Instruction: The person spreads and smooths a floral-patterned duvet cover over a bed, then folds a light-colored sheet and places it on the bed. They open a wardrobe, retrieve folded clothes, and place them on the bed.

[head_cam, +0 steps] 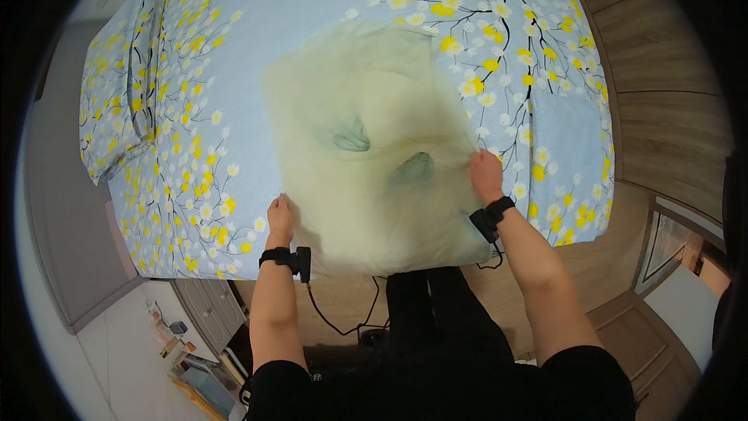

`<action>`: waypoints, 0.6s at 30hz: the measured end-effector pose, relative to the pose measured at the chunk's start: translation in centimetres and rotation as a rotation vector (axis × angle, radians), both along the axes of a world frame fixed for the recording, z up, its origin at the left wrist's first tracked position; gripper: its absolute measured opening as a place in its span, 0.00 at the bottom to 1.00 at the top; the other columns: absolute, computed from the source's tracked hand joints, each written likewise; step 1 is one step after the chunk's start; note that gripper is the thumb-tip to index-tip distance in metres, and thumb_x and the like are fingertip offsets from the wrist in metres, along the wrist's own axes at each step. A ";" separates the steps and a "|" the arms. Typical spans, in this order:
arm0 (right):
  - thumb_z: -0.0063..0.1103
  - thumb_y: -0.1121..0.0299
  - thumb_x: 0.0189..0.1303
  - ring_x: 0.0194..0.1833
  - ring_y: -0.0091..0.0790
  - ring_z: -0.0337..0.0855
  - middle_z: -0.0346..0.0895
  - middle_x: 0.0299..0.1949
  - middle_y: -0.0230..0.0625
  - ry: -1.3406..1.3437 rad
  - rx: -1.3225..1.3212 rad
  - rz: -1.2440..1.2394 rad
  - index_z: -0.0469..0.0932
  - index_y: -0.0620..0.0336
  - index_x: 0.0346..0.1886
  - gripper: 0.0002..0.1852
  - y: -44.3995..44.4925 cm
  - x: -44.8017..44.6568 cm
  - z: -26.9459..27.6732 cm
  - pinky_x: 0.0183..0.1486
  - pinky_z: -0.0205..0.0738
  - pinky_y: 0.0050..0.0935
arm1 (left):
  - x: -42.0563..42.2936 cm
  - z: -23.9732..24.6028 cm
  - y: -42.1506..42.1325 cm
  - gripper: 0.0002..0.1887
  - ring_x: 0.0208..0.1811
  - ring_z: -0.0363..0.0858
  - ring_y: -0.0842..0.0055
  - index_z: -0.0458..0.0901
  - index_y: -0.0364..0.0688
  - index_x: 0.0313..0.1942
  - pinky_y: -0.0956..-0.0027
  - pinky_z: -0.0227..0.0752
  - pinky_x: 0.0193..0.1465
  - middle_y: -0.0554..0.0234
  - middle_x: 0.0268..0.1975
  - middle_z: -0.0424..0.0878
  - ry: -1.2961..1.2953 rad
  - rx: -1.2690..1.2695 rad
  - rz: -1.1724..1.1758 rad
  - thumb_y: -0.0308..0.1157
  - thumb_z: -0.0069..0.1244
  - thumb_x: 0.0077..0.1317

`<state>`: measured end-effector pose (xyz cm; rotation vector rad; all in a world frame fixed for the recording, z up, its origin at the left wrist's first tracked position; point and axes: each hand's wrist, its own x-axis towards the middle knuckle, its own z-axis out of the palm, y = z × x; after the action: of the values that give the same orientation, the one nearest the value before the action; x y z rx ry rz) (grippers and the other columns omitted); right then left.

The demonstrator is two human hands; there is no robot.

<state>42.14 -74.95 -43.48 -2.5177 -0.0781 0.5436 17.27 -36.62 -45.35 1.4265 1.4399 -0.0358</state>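
Observation:
A pale yellow-green cloth, thin and slightly blurred, spreads in front of me over the bed. Two grey-green patches show on its surface; what they are I cannot tell. My left hand has its fingers closed at the cloth's left edge. On the opposite side, my right hand pinches the right edge, and creases run inward from that grip. The cloth's near edge hangs by my legs. A black strapped device with a cable sits on each wrist.
The bed's blue floral sheet lies under the cloth. A floral pillow is at the left. A folded blue part of the bedding lies at the right. A white drawer cabinet stands lower left, and a black cable dangles near my legs.

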 end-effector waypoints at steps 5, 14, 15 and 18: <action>0.45 0.60 0.57 0.34 0.59 0.76 0.76 0.31 0.57 0.012 0.092 -0.104 0.74 0.68 0.29 0.17 -1.5 0.7 -1.0 0.37 0.69 0.49 | 0.5 1.1 -0.2 0.16 0.31 0.72 0.81 0.80 0.34 0.38 0.75 0.65 0.34 0.68 0.32 0.79 0.028 -0.173 -0.071 0.41 0.48 0.65; 0.47 0.64 0.56 0.33 0.52 0.79 0.79 0.27 0.47 0.072 0.053 -0.059 0.74 0.65 0.31 0.13 -2.1 -0.5 1.4 0.36 0.71 0.44 | -1.1 2.3 -0.9 0.11 0.36 0.76 0.80 0.78 0.35 0.38 0.76 0.69 0.40 0.66 0.35 0.80 -0.228 -0.248 0.061 0.35 0.50 0.64; 0.46 0.65 0.57 0.34 0.48 0.79 0.80 0.29 0.44 0.172 0.196 -0.088 0.74 0.65 0.33 0.13 -2.7 -0.5 2.9 0.37 0.72 0.42 | -1.7 4.3 -1.2 0.10 0.38 0.77 0.80 0.77 0.35 0.38 0.76 0.69 0.42 0.66 0.36 0.80 -0.302 -0.302 0.081 0.34 0.50 0.65; 0.42 0.69 0.57 0.39 0.35 0.79 0.79 0.37 0.38 0.435 0.703 -0.321 0.75 0.67 0.40 0.14 -4.9 -1.9 9.6 0.41 0.73 0.35 | -3.7 13.1 -2.9 0.07 0.34 0.71 0.86 0.77 0.38 0.35 0.79 0.65 0.37 0.72 0.32 0.77 -0.424 -0.289 0.037 0.32 0.50 0.64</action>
<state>40.20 -79.82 -33.84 -1.6512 0.2519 0.7564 13.54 -39.49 -32.25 1.0912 1.0620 0.0757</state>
